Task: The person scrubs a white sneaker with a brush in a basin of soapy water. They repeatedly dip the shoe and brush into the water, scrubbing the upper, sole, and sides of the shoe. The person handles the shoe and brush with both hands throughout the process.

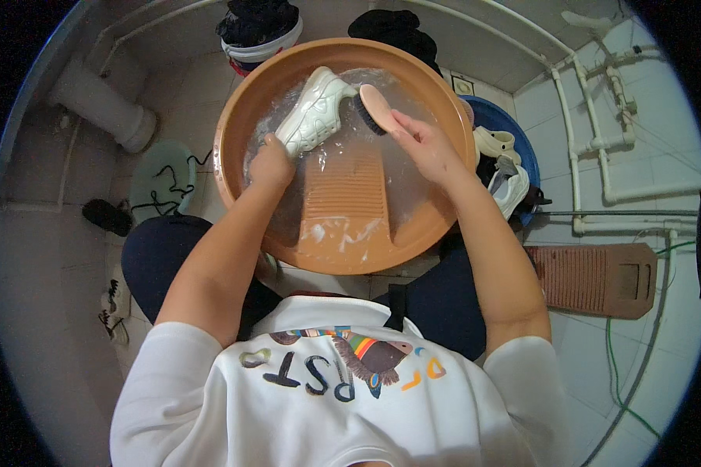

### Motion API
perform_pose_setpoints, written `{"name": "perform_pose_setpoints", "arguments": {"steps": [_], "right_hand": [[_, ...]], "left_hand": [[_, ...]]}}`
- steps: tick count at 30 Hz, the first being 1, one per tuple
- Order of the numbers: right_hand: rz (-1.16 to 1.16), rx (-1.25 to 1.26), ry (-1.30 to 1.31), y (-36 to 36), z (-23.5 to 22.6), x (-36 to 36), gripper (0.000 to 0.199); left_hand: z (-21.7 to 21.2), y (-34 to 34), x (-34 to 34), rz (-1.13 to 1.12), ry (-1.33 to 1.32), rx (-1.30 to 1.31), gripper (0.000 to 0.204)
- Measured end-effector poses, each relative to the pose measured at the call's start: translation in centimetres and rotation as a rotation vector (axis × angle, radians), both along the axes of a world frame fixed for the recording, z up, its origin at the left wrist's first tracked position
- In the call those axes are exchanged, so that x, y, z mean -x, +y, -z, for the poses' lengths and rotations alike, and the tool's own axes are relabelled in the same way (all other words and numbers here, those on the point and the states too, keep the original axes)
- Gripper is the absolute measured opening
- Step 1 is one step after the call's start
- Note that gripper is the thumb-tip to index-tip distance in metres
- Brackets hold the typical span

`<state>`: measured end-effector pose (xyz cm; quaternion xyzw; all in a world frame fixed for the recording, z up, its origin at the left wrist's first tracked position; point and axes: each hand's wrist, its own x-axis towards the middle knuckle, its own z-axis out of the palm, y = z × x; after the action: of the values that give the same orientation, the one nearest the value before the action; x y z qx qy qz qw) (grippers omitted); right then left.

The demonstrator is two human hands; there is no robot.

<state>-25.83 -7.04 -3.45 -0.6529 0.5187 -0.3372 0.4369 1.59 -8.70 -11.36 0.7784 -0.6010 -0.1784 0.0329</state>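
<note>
My left hand [272, 162] grips one end of a wet white sneaker [316, 113], tilted over the water in a big orange-brown basin [234, 204]. In my right hand [428, 146] is a scrub brush [376, 109] with a pinkish back and dark bristles. Its bristles face the sneaker and lie close beside it; whether they touch I cannot tell. A ribbed washboard slope [344, 191] is moulded into the basin's near side, with suds on its lower part. Cloudy water fills the rest of the basin.
To the right stands a blue tub [528, 148] holding several shoes, with a brown washboard [592, 280] on the tiles nearer me. A pale green basin [160, 175] with dark laces is at the left. Behind are dark bundles [397, 35]; white pipes [565, 117] line the right wall.
</note>
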Motion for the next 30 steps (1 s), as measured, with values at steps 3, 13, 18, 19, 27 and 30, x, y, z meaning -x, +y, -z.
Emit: {"name": "perform_pose_setpoints", "arguments": {"steps": [3, 13, 18, 19, 27, 30], "right_hand": [[0.012, -0.082, -0.026, 1.1, -1.0, -0.2, 0.045], [0.089, -0.303, -0.176, 0.3, 0.0, -1.4, 0.043], [0.162, -0.474, -0.179, -0.2, -0.1, -1.5, 0.043], [0.198, -0.494, -0.207, -0.3, -0.1, -1.6, 0.042], [0.321, -0.662, -0.494, -1.1, -0.3, -1.8, 0.024], [0.329, -0.636, -0.517, -1.3, -0.4, -1.3, 0.023]], "left_hand": [[3.2, -1.3, -1.0, -0.117, 0.107, -0.041, 0.054], [10.4, -3.6, -3.2, -0.231, 0.961, 0.020, 0.049], [7.4, -3.8, -2.9, -0.133, 0.969, 0.185, 0.045], [6.8, -3.6, -2.6, -0.081, 0.989, 0.261, 0.044], [-5.7, -0.5, 0.6, -0.123, 0.991, -0.157, 0.048], [-8.9, 0.0, 0.8, 0.031, 0.425, 0.104, 0.043]]}}
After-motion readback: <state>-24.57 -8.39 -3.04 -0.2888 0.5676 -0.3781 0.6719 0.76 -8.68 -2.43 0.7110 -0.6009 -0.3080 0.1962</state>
